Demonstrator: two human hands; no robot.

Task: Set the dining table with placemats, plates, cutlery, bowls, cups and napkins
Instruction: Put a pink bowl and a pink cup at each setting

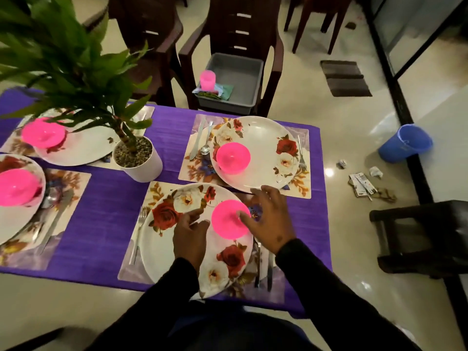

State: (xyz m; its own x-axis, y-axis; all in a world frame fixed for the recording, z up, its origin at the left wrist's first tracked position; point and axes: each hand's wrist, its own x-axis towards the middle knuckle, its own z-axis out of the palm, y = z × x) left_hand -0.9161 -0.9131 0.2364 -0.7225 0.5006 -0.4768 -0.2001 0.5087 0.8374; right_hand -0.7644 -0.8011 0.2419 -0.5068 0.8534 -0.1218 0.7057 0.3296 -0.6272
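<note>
A pink bowl [229, 220] sits on the near floral plate [167, 252], which lies on a floral placemat [134, 271]. My left hand [191, 233] hovers open just left of the bowl. My right hand [268, 219] is open at the bowl's right side, a fingertip at its rim. A fork [138, 236] lies left of the plate; a knife and spoon [263, 267] lie to its right. Three other settings hold a plate with a pink bowl [233, 158], [43, 133], [16, 187]. A pink cup [207, 79] and folded napkins [215, 91] sit in a grey tub [243, 72].
A potted plant in a white pot [138, 160] stands mid-table on the purple cloth [111, 206]. The tub rests on a dark chair [233, 46] at the far side. A blue bucket [405, 143] and paper scraps [362, 186] are on the floor to the right.
</note>
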